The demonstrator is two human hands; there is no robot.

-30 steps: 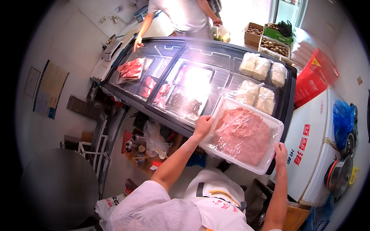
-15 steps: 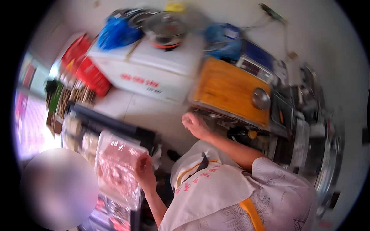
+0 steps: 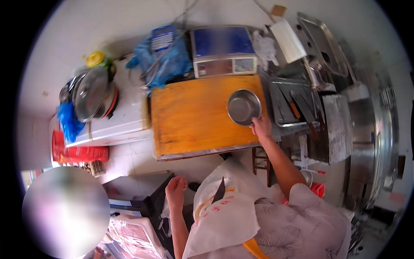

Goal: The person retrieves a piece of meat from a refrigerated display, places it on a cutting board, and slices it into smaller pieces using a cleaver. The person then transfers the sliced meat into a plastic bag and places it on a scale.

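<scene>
A round steel bowl sits at the right end of the orange-brown wooden board. My right hand grips its near rim, thumb and fingers pinched together there. The bowl looks empty inside. Over the dark gap left of my apron, my left hand is held with its fingers curled in, and I see nothing in them. Below it to the left lies a film-wrapped tray with pinkish contents, apart from the hand.
A scale stands behind the board, beside a blue plastic bag. To the right, a metal tray holds knives. A lidded pan sits on a white chest at left. A dark cabinet stands near my left hand.
The view has swung right, toward the board. My right hand has reached forward and taken hold of the bowl's rim. My left hand has come away from the film-wrapped tray.
</scene>
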